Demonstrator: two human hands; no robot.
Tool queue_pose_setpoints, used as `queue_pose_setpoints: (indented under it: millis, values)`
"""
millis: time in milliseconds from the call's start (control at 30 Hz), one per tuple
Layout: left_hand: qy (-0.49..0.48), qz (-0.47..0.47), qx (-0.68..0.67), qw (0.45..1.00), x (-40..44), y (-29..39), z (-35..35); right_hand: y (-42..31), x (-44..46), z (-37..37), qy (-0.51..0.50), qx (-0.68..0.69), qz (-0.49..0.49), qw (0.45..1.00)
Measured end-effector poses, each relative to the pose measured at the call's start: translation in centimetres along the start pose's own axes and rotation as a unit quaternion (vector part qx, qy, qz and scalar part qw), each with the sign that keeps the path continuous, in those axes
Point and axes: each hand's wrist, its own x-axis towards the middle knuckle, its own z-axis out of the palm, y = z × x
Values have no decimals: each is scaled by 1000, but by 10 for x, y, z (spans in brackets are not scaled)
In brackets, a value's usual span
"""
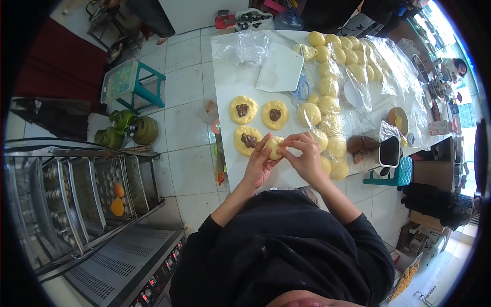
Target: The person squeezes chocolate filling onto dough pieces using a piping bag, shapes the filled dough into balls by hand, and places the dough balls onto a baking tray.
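Between both hands, just above the white table (238,82), is a small yellow dough ball (275,147). My left hand (260,162) cups it from the left, fingers wrapped round its side. The fingertips of my right hand (306,153) pinch the dough at its right edge. Close by lie three flattened dough rounds, each topped with dark brown filling: one at the upper left (243,110), one to its right (274,114), and one beside my left hand (247,141). Right of my hands, several round dough balls (328,105) sit partly under clear plastic.
A white scraper board (280,67), blue-handled scissors (303,88) and crumpled plastic (244,47) lie farther back. At right are a brown piping bag (362,144), a dark loaf pan (389,152) and a bowl (397,118). A tray rack (76,199) and oven (123,266) stand left.
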Motion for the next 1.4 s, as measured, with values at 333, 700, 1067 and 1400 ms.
queue_pose_setpoints:
  millis: [333,700,1067,1400]
  values:
    - [0,-98,-135,986,2,1,5,18,6,-5,-11,-70,-196,978]
    - [2,-24,11,1000,3,-2,-2,43,-19,21,22,343,194,919]
    - [-9,99,802,589,41,21,42,81,71,-14,-129,148,168,966]
    - [-61,-8,923,380,136,49,22,96,85,42,-187,-190,20,964]
